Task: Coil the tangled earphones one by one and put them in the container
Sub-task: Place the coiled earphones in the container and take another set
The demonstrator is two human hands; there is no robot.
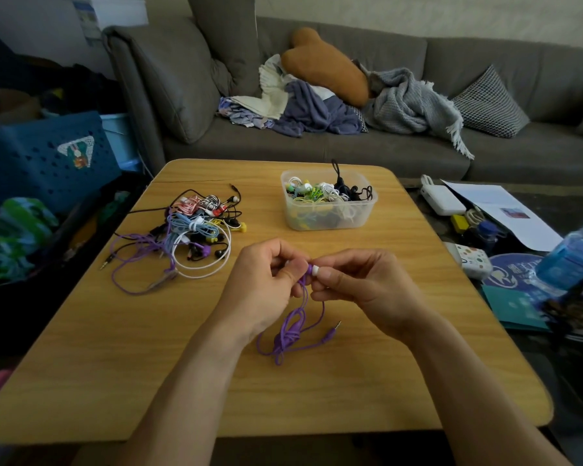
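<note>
A purple earphone (295,331) hangs from both hands over the middle of the wooden table (115,364). My left hand (260,287) pinches its cord near the top. My right hand (360,284) grips the purple earbud with a white tip between thumb and fingers. The cord droops in loose loops onto the table, its jack lying to the right. A tangled pile of earphones (189,230) in several colours lies at the left. A clear plastic container (330,220) at the back holds several coiled earphones.
A grey sofa (350,146) with cushions and blankets stands behind the table. A blue crate (41,156) and clothes sit at the left. Papers, a white charger (441,200), small boxes and a blue water bottle (572,253) lie to the right of the table.
</note>
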